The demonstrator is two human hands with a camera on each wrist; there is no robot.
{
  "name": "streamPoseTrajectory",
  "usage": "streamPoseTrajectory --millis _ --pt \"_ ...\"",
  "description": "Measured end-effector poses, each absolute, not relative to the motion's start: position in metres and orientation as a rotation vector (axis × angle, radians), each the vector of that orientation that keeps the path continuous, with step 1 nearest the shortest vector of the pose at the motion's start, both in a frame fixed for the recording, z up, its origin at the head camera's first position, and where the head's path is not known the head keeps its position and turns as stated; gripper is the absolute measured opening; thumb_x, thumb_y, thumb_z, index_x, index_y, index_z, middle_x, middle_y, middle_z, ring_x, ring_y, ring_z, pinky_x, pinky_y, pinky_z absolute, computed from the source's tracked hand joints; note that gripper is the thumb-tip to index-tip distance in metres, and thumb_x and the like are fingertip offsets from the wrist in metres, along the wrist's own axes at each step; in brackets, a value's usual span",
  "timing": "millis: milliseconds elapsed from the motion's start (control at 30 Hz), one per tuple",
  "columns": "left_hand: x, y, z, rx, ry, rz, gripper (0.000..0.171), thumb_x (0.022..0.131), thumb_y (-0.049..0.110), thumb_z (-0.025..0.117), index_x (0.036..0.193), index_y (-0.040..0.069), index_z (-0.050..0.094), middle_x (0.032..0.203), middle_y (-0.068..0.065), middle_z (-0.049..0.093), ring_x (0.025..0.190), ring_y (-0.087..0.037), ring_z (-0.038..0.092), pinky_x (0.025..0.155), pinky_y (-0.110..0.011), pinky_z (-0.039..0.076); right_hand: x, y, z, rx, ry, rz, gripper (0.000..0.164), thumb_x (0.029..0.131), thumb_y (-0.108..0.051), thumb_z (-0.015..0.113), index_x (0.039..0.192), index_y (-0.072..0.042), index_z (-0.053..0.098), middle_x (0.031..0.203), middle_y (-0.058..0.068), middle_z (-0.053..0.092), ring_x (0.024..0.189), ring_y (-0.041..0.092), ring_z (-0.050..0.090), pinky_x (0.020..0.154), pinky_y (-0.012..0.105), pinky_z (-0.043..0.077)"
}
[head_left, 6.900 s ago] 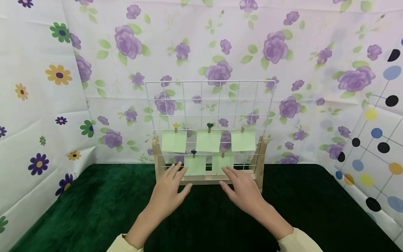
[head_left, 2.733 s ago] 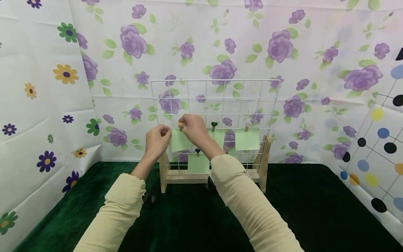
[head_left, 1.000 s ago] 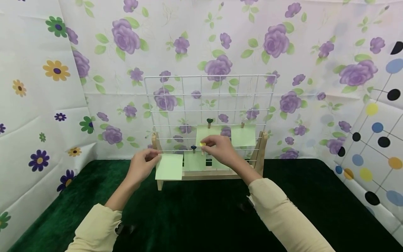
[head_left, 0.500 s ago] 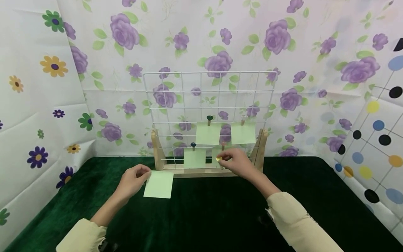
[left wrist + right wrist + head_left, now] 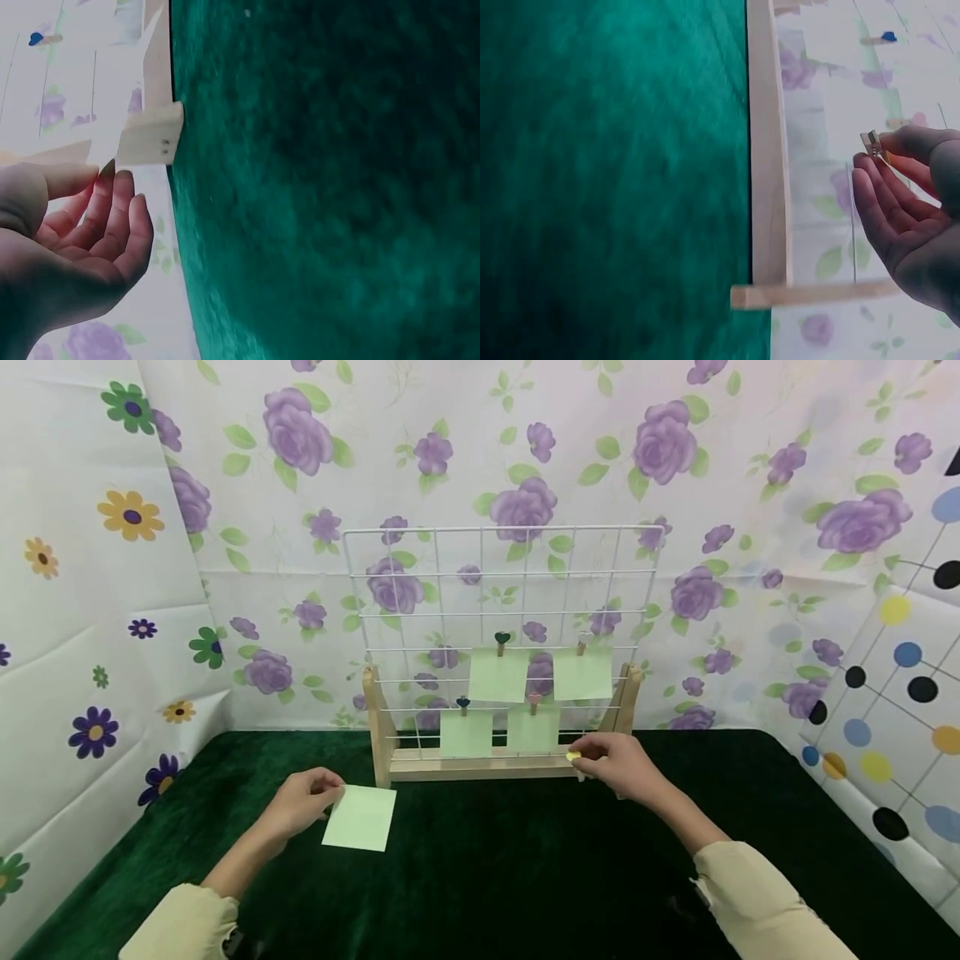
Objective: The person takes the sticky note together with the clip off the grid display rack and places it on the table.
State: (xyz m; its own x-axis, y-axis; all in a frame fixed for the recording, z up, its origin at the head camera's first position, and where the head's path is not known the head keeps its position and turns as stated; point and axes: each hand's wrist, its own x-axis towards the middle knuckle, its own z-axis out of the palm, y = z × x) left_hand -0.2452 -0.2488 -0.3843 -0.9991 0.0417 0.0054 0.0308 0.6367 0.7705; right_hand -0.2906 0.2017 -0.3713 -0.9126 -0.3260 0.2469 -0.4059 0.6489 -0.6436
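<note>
My left hand point(image 5: 300, 802) pinches a pale green square of paper point(image 5: 362, 818) by its upper left corner, over the green cloth left of the rack. Between thumb and fingers of my right hand point(image 5: 618, 764) is a small wooden clothespin point(image 5: 871, 142) with a yellow top, near the rack's lower right. The white wire grid rack point(image 5: 502, 573) stands in a wooden base point(image 5: 480, 768). Several green papers hang on it: one under a dark green heart clothespin point(image 5: 502, 642), one under a pale clothespin point(image 5: 581, 645), and two lower ones under a navy clothespin point(image 5: 463, 703) and a pink clothespin point(image 5: 534, 702).
Dark green velvety cloth point(image 5: 480, 877) covers the table. Behind the rack hangs a white curtain with purple roses point(image 5: 663, 442). A daisy-print sheet point(image 5: 45, 635) closes the left side, a dotted sheet point(image 5: 922, 635) the right.
The upper left paper and its yellow clothespin have come off the grid. Since then my left hand has moved down and left with the paper, my right hand down and right with the clothespin.
</note>
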Motion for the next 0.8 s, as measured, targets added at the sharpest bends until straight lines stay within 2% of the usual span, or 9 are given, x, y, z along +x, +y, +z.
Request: streamPoseTrajectory --millis 300,600,800 --pt "-0.246 -0.269 -0.389 0.064 2.808 1.298 0.022 0.100 0.010 0.050 0.109 -0.008 0.057 0.097 -0.012 0.061 0.088 -0.025 0.058 0.072 -0.042 0.052 -0.286 0.239 -0.378 0.593 -2.809 1.066 0.021 0.092 -0.017 0.067 0.108 -0.003 0.071 0.097 0.005 0.068 0.085 0.018 0.064 0.071 0.035 0.052" --pt "-0.246 -0.287 -0.392 0.056 2.843 1.236 0.021 0.099 0.009 0.050 0.108 -0.008 0.058 0.095 -0.013 0.063 0.086 -0.026 0.060 0.070 -0.041 0.053 -0.281 0.271 -0.385 0.484 -2.860 1.172 0.021 0.093 -0.013 0.065 0.109 -0.001 0.069 0.096 0.008 0.069 0.075 0.022 0.064 0.065 0.042 0.054" --pt "-0.248 -0.295 -0.397 0.020 2.852 1.178 0.020 0.099 0.008 0.050 0.106 -0.009 0.058 0.093 -0.012 0.062 0.084 -0.025 0.061 0.067 -0.039 0.052 -0.282 0.281 -0.395 0.441 -2.880 1.154 0.019 0.093 -0.009 0.063 0.108 0.000 0.069 0.095 0.009 0.069 0.072 0.018 0.063 0.064 0.038 0.054"
